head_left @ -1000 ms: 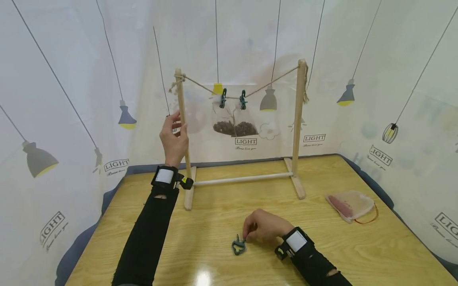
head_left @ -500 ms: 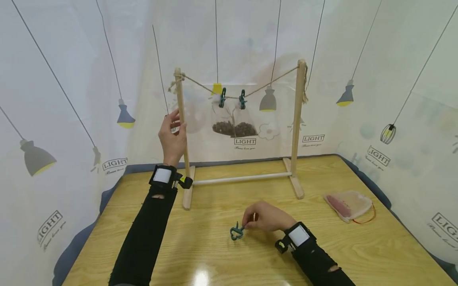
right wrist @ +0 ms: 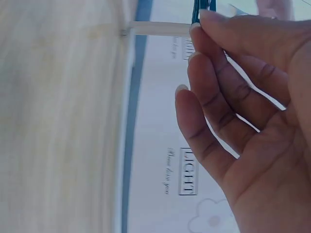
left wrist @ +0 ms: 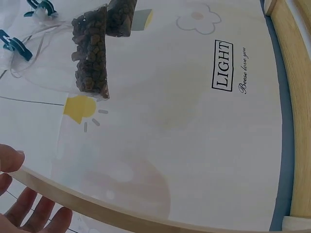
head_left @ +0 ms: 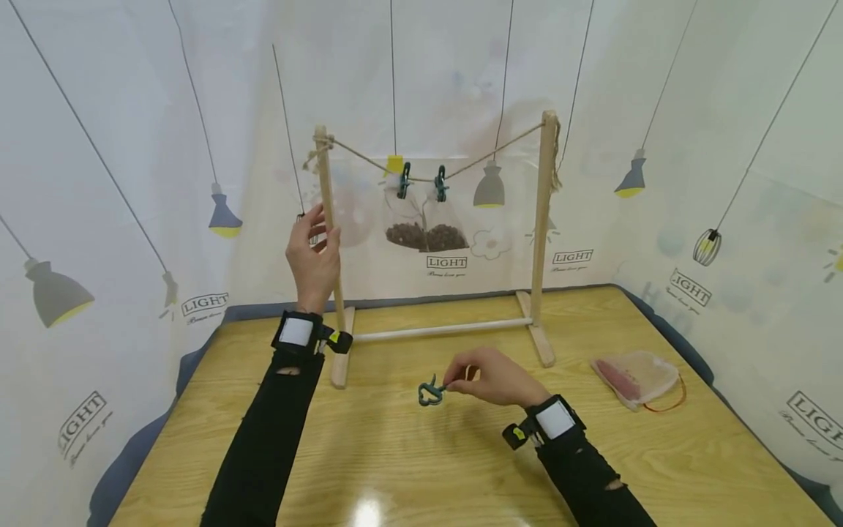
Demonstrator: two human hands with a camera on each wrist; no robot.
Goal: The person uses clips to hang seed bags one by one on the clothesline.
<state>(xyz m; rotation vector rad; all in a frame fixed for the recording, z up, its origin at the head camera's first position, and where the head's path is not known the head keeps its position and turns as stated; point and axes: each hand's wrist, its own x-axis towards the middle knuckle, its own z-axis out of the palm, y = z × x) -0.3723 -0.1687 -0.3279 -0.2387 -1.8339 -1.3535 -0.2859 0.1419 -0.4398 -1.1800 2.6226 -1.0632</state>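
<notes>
At the left wooden post [head_left: 324,179] of a small rope stand, my left hand [head_left: 314,263] holds on, thumb on one side and fingers on the other. Over the table, in front of the stand, my right hand [head_left: 490,377] pinches a dark green clothespin [head_left: 431,393] by one end between thumb and forefinger. Two similar clothespins [head_left: 405,181] sit on the sagging rope [head_left: 497,152]. Under them hang clear bags with dark brown pebble-like bits [left wrist: 91,58] at the bottom. In the right wrist view only part of the pinched clothespin [right wrist: 203,10] shows.
A white rod [head_left: 441,331] joins the stand's feet near the tabletop. The right post [head_left: 543,219] stands upright. A pale drawstring pouch [head_left: 639,379] with something pink inside lies at the right of the wooden table [head_left: 395,461]. Lamp-printed sheeting [head_left: 757,132] surrounds the table.
My right hand has lifted the clothespin from the tabletop and moved it forward, toward the stand. The left hand stays on the post. The head view has shifted slightly.
</notes>
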